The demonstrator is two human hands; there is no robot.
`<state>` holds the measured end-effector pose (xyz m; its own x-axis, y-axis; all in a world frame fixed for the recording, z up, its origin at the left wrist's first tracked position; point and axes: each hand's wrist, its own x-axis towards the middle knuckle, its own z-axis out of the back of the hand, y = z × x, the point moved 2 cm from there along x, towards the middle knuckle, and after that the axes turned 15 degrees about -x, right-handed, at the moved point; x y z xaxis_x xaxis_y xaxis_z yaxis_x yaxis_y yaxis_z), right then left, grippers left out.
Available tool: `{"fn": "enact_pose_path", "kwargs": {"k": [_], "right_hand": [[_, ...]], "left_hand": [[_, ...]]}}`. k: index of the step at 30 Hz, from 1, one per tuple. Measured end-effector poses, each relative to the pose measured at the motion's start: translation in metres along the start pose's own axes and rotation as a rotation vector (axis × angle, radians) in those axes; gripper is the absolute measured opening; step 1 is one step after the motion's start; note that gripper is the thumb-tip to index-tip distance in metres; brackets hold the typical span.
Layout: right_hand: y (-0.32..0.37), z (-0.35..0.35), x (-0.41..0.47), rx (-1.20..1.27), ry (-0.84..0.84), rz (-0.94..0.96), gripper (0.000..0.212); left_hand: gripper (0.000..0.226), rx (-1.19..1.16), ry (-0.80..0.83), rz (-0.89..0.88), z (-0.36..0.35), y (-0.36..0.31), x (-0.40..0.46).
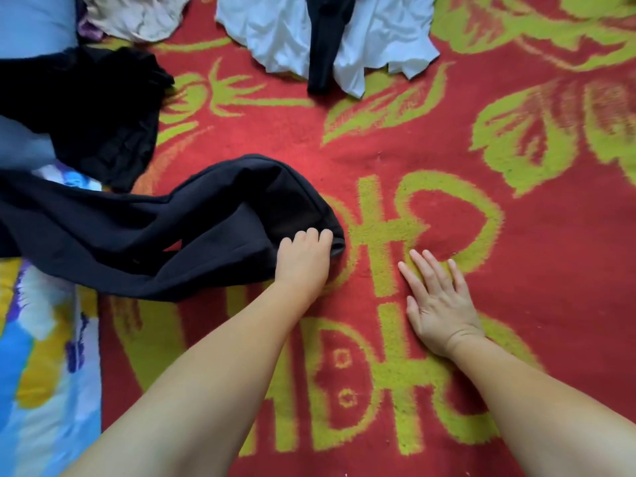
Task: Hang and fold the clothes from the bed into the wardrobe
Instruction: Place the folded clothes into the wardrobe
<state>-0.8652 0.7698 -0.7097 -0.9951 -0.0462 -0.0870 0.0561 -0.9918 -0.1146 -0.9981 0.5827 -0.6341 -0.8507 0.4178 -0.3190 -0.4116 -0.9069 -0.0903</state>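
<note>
Left hand: the left hand (303, 256) reaches forward with fingers curled over the near end of the dark trousers (165, 232), gripping the cloth at its right edge.
Right hand: the right hand (438, 304) lies flat, palm down, fingers straight and spread a little, pressing on the red blanket (516, 253); it holds nothing.
Gap between hands: the two hands are near each other but apart, bare blanket between them.
Dark trousers: a long dark garment stretched from the left edge of the view toward the middle, its right end bunched and folded over where the left hand holds it. Its left part lies over the patterned sheet (44, 356).
Black heap: a second black garment (103, 108) lies crumpled at upper left, just behind the trousers; whether the two touch I cannot tell.
White garment: a white cloth (272, 32) lies rumpled at the top centre, with a narrow black piece (325, 46) draped across its middle.
Beige cloth: a pale beige garment (137, 15) lies at the top left, partly cut off by the frame.
Pillow: a light blue pillow (34, 22) shows in the top left corner, beside the beige cloth.
Blanket: red with large yellow-green leaf and letter shapes, covering most of the bed.
Patterned sheet: blue, yellow and white, along the left side beneath the blanket's edge.
Arms: both forearms are bare, entering from the bottom.
</note>
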Motion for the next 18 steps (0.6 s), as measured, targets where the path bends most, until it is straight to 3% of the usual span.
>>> {"fn": "enact_pose_path", "kwargs": {"k": [3,5,9,11,14,16,18], "right_hand": [[-0.001,0.000,0.005,-0.003,0.049,-0.001,0.057],[0.000,0.011,0.006,-0.007,0.131,0.027,0.057],[-0.006,0.059,0.012,0.113,0.602,0.127,0.060],[-0.006,0.100,0.009,0.268,0.749,0.140,0.053],[-0.012,0.181,0.001,0.521,0.718,0.004,0.042],[-0.018,0.237,-0.003,0.828,0.666,-0.146,0.037],[-0.024,0.289,-0.006,1.182,0.766,-0.169,0.037]], "left_hand": [[0.028,-0.055,0.043,-0.009,-0.003,-0.005,-0.043],[0.036,-0.085,0.046,-0.044,-0.009,-0.009,-0.085],[0.049,-0.244,0.044,-0.060,-0.001,-0.036,-0.150],[0.041,-0.432,-0.048,0.015,0.035,-0.056,-0.160],[0.027,-0.800,-0.165,0.182,0.111,-0.082,-0.164],[0.014,-1.044,-0.321,0.260,0.166,-0.094,-0.166],[0.014,-1.183,-0.400,0.327,0.215,-0.105,-0.169]]}}
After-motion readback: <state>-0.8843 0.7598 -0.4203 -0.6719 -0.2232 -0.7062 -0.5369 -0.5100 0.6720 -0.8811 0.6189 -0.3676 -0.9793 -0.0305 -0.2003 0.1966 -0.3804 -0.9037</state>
